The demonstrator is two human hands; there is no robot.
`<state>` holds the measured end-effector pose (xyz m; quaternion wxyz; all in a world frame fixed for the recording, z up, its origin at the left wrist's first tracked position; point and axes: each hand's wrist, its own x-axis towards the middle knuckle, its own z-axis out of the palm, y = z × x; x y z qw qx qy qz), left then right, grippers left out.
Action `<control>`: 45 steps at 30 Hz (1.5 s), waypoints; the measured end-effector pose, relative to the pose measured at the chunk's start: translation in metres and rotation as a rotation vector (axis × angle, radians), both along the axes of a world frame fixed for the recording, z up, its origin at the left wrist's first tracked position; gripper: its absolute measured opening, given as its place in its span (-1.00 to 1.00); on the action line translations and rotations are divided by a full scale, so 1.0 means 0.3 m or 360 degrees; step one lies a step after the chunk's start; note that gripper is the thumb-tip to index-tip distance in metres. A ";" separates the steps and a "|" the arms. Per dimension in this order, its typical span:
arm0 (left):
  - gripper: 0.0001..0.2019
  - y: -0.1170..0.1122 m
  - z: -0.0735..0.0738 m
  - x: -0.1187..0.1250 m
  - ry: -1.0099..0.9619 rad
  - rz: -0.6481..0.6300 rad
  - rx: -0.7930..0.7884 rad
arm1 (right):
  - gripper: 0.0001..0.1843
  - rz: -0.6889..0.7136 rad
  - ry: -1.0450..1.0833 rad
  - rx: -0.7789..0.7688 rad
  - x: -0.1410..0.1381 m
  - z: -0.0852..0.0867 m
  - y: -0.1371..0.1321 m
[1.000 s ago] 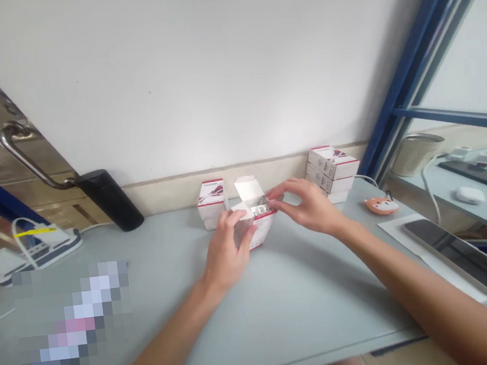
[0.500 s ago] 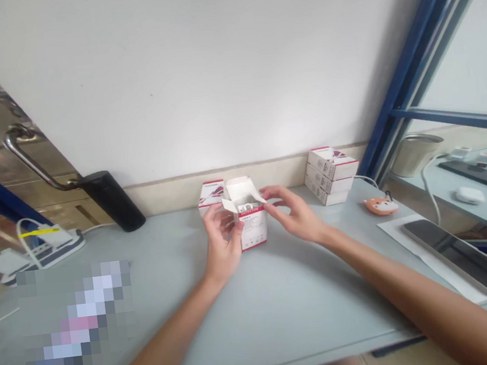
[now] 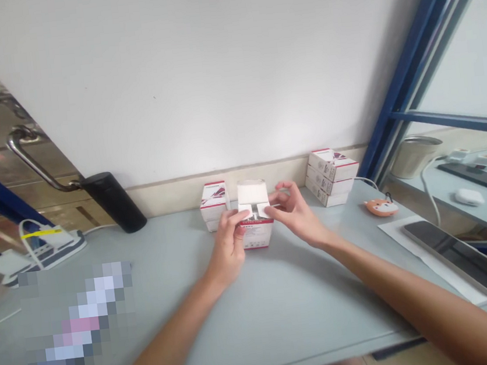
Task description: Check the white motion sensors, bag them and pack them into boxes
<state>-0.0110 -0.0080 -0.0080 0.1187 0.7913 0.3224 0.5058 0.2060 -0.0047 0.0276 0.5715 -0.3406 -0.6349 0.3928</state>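
A small white cardboard box (image 3: 257, 236) with red trim stands upright on the table between my hands. Its wide top lid (image 3: 252, 192) is raised at the back, and both side flaps are folded inward over the opening. My left hand (image 3: 227, 244) grips the box's left side, its fingertips on the left flap. With bent fingers my right hand (image 3: 296, 214) pinches the right flap at the top edge. The contents are mostly hidden, apart from something pale in the gap between the flaps.
Behind my left hand are similar closed boxes (image 3: 214, 200). Several more form a stack (image 3: 332, 175) by the wall. An orange animal-shaped case (image 3: 381, 207) and a phone (image 3: 467, 256) lie to the right. A black cylinder (image 3: 114, 202) and a power strip (image 3: 58, 250) are on the left.
The side flaps, which stood spread outward, are now folded inward. Both hands have moved onto the flaps at the top, and the box has turned slightly to face me.
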 end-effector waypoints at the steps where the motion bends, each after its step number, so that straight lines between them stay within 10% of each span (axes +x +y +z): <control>1: -0.67 -0.003 -0.002 0.001 0.0010 -0.0008 0.0013 | -0.38 0.0010 0.0013 0.0009 -0.006 0.001 -0.005; 9: -0.51 0.009 -0.039 0.038 -0.0405 0.0015 -0.0049 | -0.74 0.0045 -0.0419 0.0391 0.018 -0.007 -0.015; 18: -0.54 0.002 -0.019 0.017 -0.0029 -0.0023 -0.0059 | -0.78 -0.0184 -0.0585 0.0512 0.018 0.015 -0.023; 25: -0.62 0.032 -0.044 0.011 -0.0192 0.0084 -0.0021 | -0.56 -0.0203 -0.1258 0.0790 0.024 -0.013 -0.033; 33: -0.54 0.051 -0.060 0.022 -0.0150 0.0222 0.0088 | -0.55 -0.0274 -0.1174 0.0822 -0.010 -0.069 -0.019; 37: -0.61 0.074 -0.069 0.032 -0.0189 0.0261 0.0123 | -0.44 -0.0225 -0.1078 0.0714 -0.029 -0.129 -0.004; 41: -0.70 0.079 -0.052 0.013 -0.0259 0.0318 0.0178 | 0.20 0.0022 -0.0969 0.0481 -0.054 -0.182 -0.002; 45: -0.77 0.089 -0.005 -0.055 -0.0277 0.0492 0.0247 | 0.00 -0.0334 -0.1199 0.0337 -0.029 -0.172 0.023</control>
